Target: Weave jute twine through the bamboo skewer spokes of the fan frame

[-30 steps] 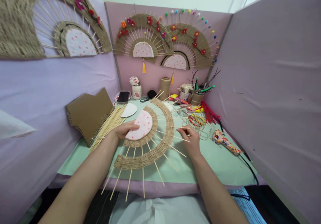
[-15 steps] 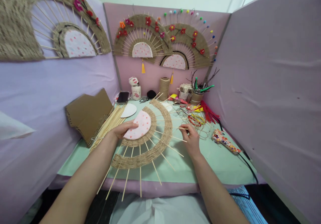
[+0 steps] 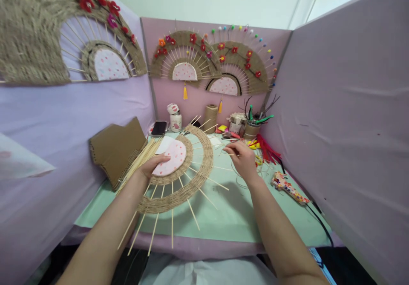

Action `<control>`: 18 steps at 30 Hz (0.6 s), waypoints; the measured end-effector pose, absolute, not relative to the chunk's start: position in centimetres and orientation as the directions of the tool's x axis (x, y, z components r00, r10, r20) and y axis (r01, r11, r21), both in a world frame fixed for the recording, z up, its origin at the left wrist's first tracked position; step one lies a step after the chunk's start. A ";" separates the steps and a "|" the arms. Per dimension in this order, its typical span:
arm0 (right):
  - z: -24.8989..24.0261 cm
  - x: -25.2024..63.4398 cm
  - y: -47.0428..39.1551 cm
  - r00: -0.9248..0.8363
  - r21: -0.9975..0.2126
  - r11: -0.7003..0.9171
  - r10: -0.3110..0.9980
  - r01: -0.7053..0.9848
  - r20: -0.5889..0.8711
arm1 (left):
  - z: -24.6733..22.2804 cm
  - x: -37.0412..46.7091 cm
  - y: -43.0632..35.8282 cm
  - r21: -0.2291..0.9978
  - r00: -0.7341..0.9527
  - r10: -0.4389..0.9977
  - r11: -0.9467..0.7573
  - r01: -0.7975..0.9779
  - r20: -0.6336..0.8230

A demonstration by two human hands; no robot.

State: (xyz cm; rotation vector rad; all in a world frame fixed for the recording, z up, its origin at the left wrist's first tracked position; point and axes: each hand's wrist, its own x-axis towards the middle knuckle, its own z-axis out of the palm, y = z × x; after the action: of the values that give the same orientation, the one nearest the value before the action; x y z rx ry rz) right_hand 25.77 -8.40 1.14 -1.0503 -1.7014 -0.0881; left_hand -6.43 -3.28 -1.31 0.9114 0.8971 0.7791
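My left hand (image 3: 152, 165) grips a half-round fan (image 3: 208, 155) by its white, pink-dotted centre piece (image 3: 174, 157), thumb on top and the other fingers hidden beneath. Two woven twine bands curve round the centre, and thin pale sticks (image 3: 172, 229) radiate out past the outer band. The fan is held tilted above the green tabletop. To the right of it, my right hand (image 3: 243, 159) is closed in a pinch near the ends of the right-hand sticks. What lies between its fingertips is too thin to make out.
A bundle of sticks (image 3: 137, 161) and folded cardboard (image 3: 118, 148) lie left. Behind stand a twine spool (image 3: 211, 118), a white jar (image 3: 175, 122) and a tool can (image 3: 252, 128). A patterned glue gun (image 3: 289, 188) with a cord lies right. Finished fans (image 3: 238, 50) hang on the partitions.
The fan has shifted slightly left in my left hand. My right hand has drawn a little up and away from the outer band. The camera view has tilted upward.
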 end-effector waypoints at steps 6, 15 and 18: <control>2.5 26.2 -6.2 0.115 -0.443 0.622 0.495 0.646 0.861 | -1.1 -6.7 -3.3 0.894 0.419 0.858 0.403 -0.196 -0.295; -0.3 26.9 -4.5 0.294 -0.796 0.510 0.745 0.327 0.599 | -2.5 -6.7 -2.7 0.901 0.455 0.840 0.404 -0.160 -0.296; -0.9 27.0 -4.2 0.349 -0.842 0.468 0.767 0.270 0.538 | -2.5 -6.4 -2.8 0.895 0.466 0.834 0.412 -0.168 -0.296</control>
State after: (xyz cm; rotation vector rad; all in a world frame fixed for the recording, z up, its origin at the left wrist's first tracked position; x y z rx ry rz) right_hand 26.97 -4.22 -0.90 -1.0858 -1.2169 0.4212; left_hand -6.43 -2.79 -2.46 0.9308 0.8578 0.7379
